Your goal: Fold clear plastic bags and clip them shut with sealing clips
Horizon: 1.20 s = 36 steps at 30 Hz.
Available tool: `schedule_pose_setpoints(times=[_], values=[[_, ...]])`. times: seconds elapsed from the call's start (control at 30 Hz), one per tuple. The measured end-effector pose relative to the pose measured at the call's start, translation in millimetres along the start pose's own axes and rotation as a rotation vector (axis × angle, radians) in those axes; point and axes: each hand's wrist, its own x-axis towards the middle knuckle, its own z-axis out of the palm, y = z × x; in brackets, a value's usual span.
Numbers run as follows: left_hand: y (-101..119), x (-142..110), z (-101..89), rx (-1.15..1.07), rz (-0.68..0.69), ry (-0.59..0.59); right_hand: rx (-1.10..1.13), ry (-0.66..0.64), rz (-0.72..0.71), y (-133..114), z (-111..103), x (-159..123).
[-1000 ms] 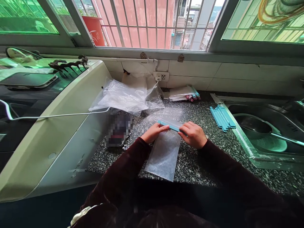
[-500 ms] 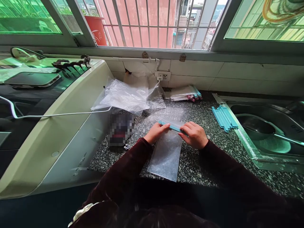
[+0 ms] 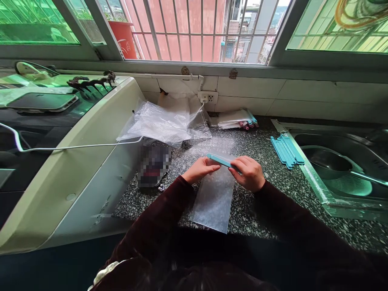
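A clear plastic bag (image 3: pixel 214 198) lies lengthwise on the speckled granite counter (image 3: pixel 257 149) in front of me. Across its far end sits a blue plastic strip (image 3: pixel 220 160). My left hand (image 3: pixel 198 169) pinches the strip's left part and the bag's top edge with closed fingers. My right hand (image 3: pixel 247 173) is closed on the strip's right end. Both dark red sleeves reach in from below.
A pile of blue strips (image 3: pixel 286 149) lies right of the bag beside the steel sink (image 3: pixel 333 161). Finished bags (image 3: pixel 236 118) are stacked by the wall. Crumpled clear plastic (image 3: pixel 163 121) lies at back left. A white appliance (image 3: pixel 75 161) with a cable borders the left.
The blue strip's left end has shifted slightly right and lifted off the bag's edge; my left fingers have curled in under it. The bag and my right hand have barely moved.
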Motion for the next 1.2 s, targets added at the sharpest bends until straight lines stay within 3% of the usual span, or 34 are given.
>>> schedule_pose_setpoints(times=[0.23,0.47,0.63,0.9,1.2], values=[[-1.7,0.5,-9.1,0.015,0.079,-0.011,-0.029,0.013,-0.012,4.6,1.4,-1.2],[-8.1,4.3,-6.3,-0.108,0.045,0.102,-0.050,0.021,-0.035,7.0,4.4,-2.2],[-9.7,4.8,-3.9,-0.030,0.135,0.147,-0.056,0.024,-0.045,5.7,3.3,-1.6],[-11.4,5.4,0.0,-0.004,0.222,0.184,0.042,0.133,-0.036,5.5,7.6,-1.4],[-10.3,2.5,4.0,-0.055,0.225,0.204,0.158,0.215,0.008,6.4,11.9,-2.6]])
